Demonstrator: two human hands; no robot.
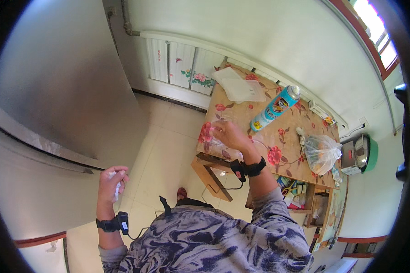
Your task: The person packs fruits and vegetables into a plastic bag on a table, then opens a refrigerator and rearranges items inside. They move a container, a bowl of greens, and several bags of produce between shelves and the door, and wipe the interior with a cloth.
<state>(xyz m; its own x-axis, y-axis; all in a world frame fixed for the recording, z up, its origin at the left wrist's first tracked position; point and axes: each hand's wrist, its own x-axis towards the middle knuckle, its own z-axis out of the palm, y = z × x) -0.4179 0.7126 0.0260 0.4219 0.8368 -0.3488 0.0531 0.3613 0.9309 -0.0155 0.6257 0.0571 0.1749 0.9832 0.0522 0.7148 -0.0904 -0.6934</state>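
Observation:
My left hand is closed around a crumpled white tissue or cloth, close to the stainless-steel refrigerator. Over the near left part of the floral-covered table, my right hand hovers with loosely bent fingers. Whether anything small is between those fingers cannot be made out. A blue aerosol can stands on the table beyond the right hand. Two translucent plastic lids or sheets lie partly overlapping at the table's far left corner.
A knotted clear plastic bag with things inside sits at the table's right, near a small box. Metal and green basins stand beyond. Below the tabletop, an open drawer holds scissors and packets. A white radiator lines the wall.

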